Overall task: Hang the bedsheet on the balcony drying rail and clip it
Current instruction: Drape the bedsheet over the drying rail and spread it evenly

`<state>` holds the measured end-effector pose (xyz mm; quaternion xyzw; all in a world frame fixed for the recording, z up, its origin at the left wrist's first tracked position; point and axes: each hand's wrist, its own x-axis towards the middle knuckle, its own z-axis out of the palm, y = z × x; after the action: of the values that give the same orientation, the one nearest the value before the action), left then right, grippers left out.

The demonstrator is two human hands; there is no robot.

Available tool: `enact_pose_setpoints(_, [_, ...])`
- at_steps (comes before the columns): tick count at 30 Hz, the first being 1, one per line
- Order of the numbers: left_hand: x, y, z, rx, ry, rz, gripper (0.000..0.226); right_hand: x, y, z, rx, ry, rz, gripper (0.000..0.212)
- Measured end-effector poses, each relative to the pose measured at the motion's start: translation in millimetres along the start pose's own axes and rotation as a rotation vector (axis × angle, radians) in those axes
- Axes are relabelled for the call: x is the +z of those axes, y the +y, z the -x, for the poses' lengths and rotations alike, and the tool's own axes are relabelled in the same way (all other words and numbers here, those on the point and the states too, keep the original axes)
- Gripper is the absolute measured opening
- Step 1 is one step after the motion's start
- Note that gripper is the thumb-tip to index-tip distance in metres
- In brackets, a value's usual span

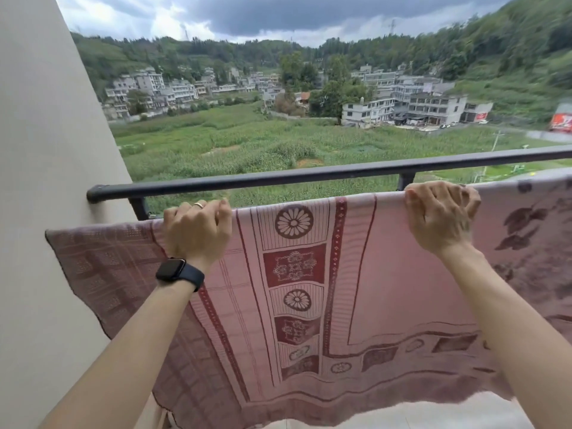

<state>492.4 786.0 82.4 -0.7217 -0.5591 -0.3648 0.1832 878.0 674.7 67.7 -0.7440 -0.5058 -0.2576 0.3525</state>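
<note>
Bedsheet (402, 274), pink and patterned, hangs nearest. Both hands grip its top edge, left hand (198, 233) and right hand (441, 218), fingers curled over the fold. Dark rail (278, 178) just beyond, bare. Draping looks unfinished; no clips in view, clipping yet to do. Fields (247, 140) far off.

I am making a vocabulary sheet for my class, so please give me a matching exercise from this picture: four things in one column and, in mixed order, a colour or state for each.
Things
1. left hand
2. right hand
3. rail
4. bedsheet

Colour or state
A. pink with dark red patterns
B. bare wrist, grips the bedsheet's top edge
C. black, runs across above the bedsheet
D. black watch on its wrist

Pairs: 1-D, 2-B, 3-C, 4-A
</note>
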Motion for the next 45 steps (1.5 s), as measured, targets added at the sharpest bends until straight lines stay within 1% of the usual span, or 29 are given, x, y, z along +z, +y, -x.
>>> enact_pose_setpoints(2, [-9.2, 13.5, -0.8, -0.056, -0.012, -0.045, 0.051, -2.3, -5.2, -3.4, -0.026, -0.008, -0.001, 0.042])
enact_pose_setpoints(5, [-10.6, 76.8, 1.7, 0.056, 0.039, -0.048, 0.044, -2.8, 1.3, -7.9, -0.091, -0.003, -0.038, 0.036])
enact_pose_setpoints(9, [0.1, 177.5, 0.6, 0.235, -0.041, -0.019, 0.04, -6.3, 26.7, -16.9, -0.269, -0.042, 0.009, 0.034])
enact_pose_setpoints(11, [11.5, 199.3, 0.4, 0.23, -0.079, -0.026, 0.042, -7.4, 45.5, -24.9, -0.308, -0.072, 0.028, 0.037])
enact_pose_setpoints(14, [25.3, 208.2, -2.7, 0.113, -0.075, -0.043, 0.043, -10.7, 60.2, -35.3, -0.3, -0.116, -0.064, 0.043])
enact_pose_setpoints(16, [29.8, 222.6, -12.1, 0.081, -0.055, -0.051, 0.04, -14.7, 71.2, -43.6, -0.252, -0.074, -0.107, 0.044])
enact_pose_setpoints(18, [34.2, 251.3, -25.2, 0.172, -0.055, -0.037, 0.04, -14.6, 92.5, -55.6, -0.149, -0.067, -0.09, 0.044])
enact_pose_setpoints(20, [43.3, 289.0, -38.0, 0.3, -0.069, -0.029, 0.041, -12.5, 119.7, -70.2, -0.036, -0.125, -0.045, 0.047])
enact_pose_setpoints(21, [47.6, 307.9, -41.6, 0.346, -0.087, -0.025, 0.04, -12.5, 134.0, -75.5, -0.018, -0.161, -0.026, 0.046])
enact_pose_setpoints(23, [55.0, 337.4, -43.3, 0.388, -0.117, -0.011, 0.04, -17.6, 161.2, -83.9, -0.055, -0.183, 0.034, 0.038])
enact_pose_setpoints(25, [62.8, 346.0, -41.6, 0.372, -0.119, -0.018, 0.044, -26.3, 189.3, -92.1, -0.017, -0.163, 0.085, 0.033])
enact_pose_setpoints(27, [64.9, 338.1, -38.2, 0.338, -0.051, -0.027, 0.046, -36.2, 212.5, -96.0, 0.078, -0.14, 0.094, 0.033])
enact_pose_setpoints(28, [64.0, 334.5, -35.6, 0.316, -0.01, -0.032, 0.046, -39.6, 218.6, -95.7, 0.093, -0.13, 0.098, 0.033])
enact_pose_setpoints(30, [53.7, 341.5, -30.0, 0.256, 0.022, -0.014, 0.042, -48.5, 218.4, -89.3, 0.075, -0.119, 0.099, 0.034])
enact_pose_setpoints(32, [50.7, 367.5, -34.5, 0.22, 0.001, 0.046, 0.038, -48.1, 212.1, -91.3, 0.032, -0.103, 0.078, 0.035])
enact_pose_setpoints(34, [50.7, 396.2, -46.7, 0.276, -0.008, 0.095, 0.037, -43.8, 206.3, -100.6, -0.002, -0.087, 0.066, 0.036])
enact_pose_setpoints(36, [54.9, 430.4, -56.4, 0.375, -0.018, 0.131, 0.038, -43.0, 214.2, -111.6, 0.026, -0.09, 0.057, 0.042])
enact_pose_setpoints(37, [57.4, 442.3, -62.8, 0.408, -0.022, 0.144, 0.04, -42.1, 216.6, -117.8, 0.043, -0.095, 0.057, 0.045])
enact_pose_setpoints(39, [61.5, 455.6, -70.1, 0.441, -0.05, 0.164, 0.044, -42.5, 224.4, -124.0, 0.013, -0.101, 0.089, 0.048])
enact_pose_setpoints(40, [60.8, 447.8, -74.1, 0.447, -0.044, 0.159, 0.046, -44.3, 223.6, -126.7, -0.011, -0.096, 0.115, 0.047])
enact_pose_setpoints(42, [61.4, 427.7, -78.9, 0.47, 0.036, 0.125, 0.05, -51.9, 237.1, -135.3, -0.007, -0.07, 0.141, 0.047])
enact_pose_setpoints(45, [54.3, 390.6, -87.1, 0.499, 0.138, 0.068, 0.05, -64.4, 262.6, -147.8, 0.083, -0.036, 0.166, 0.052])
